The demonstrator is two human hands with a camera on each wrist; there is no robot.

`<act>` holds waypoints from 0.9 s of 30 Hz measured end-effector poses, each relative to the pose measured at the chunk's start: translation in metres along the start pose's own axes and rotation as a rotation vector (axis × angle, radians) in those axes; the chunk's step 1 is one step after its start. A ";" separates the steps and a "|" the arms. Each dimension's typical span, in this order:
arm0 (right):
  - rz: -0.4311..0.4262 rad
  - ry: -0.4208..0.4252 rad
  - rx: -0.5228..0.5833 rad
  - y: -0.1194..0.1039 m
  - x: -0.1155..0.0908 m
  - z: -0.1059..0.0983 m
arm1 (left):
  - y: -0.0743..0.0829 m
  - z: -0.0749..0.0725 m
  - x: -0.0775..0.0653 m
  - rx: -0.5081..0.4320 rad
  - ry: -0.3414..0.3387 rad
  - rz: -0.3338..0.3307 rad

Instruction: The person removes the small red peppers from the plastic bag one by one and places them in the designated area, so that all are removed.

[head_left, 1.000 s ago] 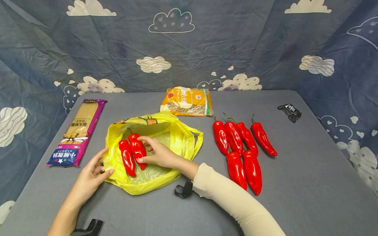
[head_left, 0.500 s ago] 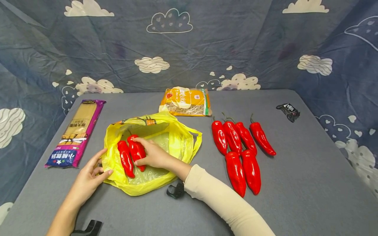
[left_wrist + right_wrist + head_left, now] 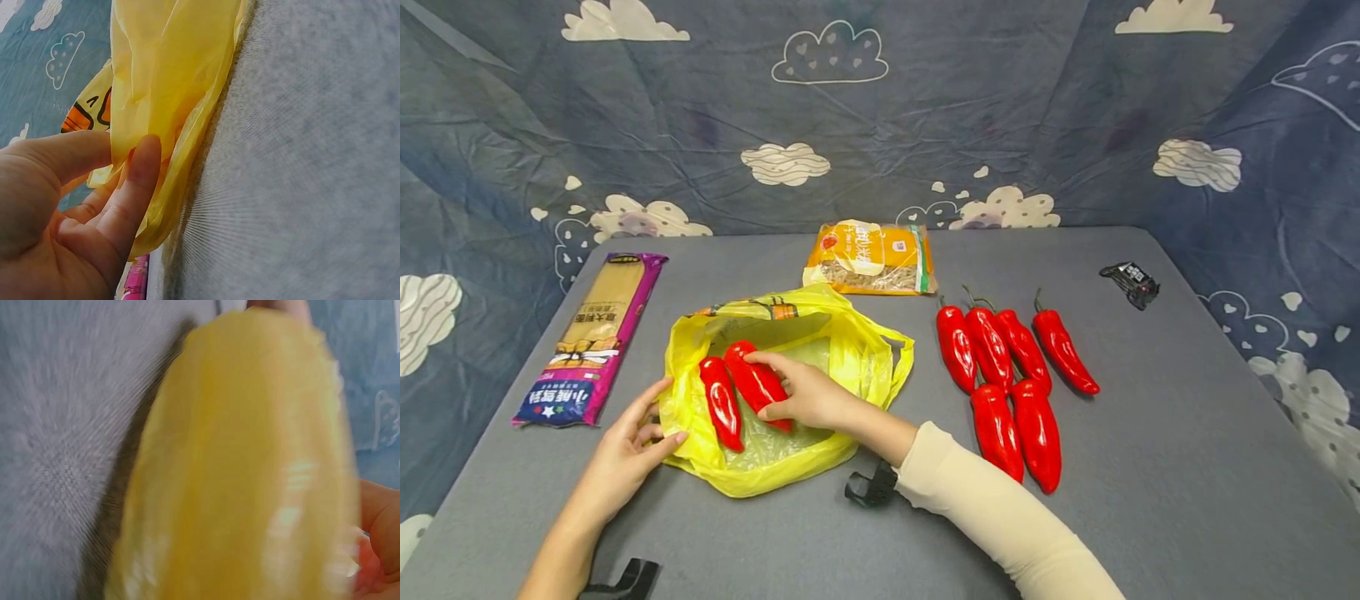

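A yellow plastic bag (image 3: 752, 483) lies with its mouth facing me, left of the table's middle. My left hand (image 3: 625, 454) pinches its left edge; in the left wrist view, thumb and fingers of the left hand (image 3: 94, 219) close on the yellow film. Inside the bag, my right hand (image 3: 816, 400) holds a tilted red pepper (image 3: 754, 379) between thumb and fingers. Beside that one rests another red pepper (image 3: 722, 407). In the right wrist view the blurred bag (image 3: 244, 456) hides most of the right hand (image 3: 382, 519).
Several red peppers (image 3: 992, 346) lie grouped right of the bag. A pack of spaghetti (image 3: 591, 337) is at the left, and an orange grain packet (image 3: 872, 258) sits behind the bag. A small black packet (image 3: 1131, 284) lies far right on the grey table (image 3: 1187, 433).
The pepper under my right hand has turned, its lower end swinging to the right. My right hand went slightly left, then back right. The left hand keeps its place on the bag.
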State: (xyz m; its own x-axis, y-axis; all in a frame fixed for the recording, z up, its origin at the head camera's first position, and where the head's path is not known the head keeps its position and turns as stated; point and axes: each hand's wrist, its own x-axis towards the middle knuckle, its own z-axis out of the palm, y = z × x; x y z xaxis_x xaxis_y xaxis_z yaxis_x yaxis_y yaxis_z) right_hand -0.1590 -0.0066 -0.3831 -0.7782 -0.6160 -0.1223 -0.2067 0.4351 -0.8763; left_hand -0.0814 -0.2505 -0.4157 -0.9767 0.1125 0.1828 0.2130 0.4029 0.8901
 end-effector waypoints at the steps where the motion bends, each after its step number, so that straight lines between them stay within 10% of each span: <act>1: -0.010 -0.006 0.030 -0.002 -0.004 -0.003 | 0.000 0.000 0.000 0.004 0.001 0.000; 9: -0.172 -0.004 0.173 -0.019 -0.050 -0.034 | 0.001 -0.002 0.000 0.012 -0.001 0.001; 16: -0.313 0.170 0.174 -0.013 -0.101 -0.068 | 0.002 -0.001 0.001 0.005 -0.012 0.004; 27: -0.183 0.496 0.084 0.039 -0.193 -0.111 | 0.002 -0.001 0.001 0.006 -0.011 -0.005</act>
State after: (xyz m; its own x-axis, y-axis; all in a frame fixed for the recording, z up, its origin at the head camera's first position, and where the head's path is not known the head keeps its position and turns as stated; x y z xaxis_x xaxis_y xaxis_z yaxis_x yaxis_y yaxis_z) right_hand -0.0829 0.2025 -0.3418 -0.9249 -0.2836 0.2534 -0.3332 0.2832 -0.8993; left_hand -0.0822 -0.2500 -0.4134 -0.9774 0.1203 0.1740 0.2085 0.4091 0.8883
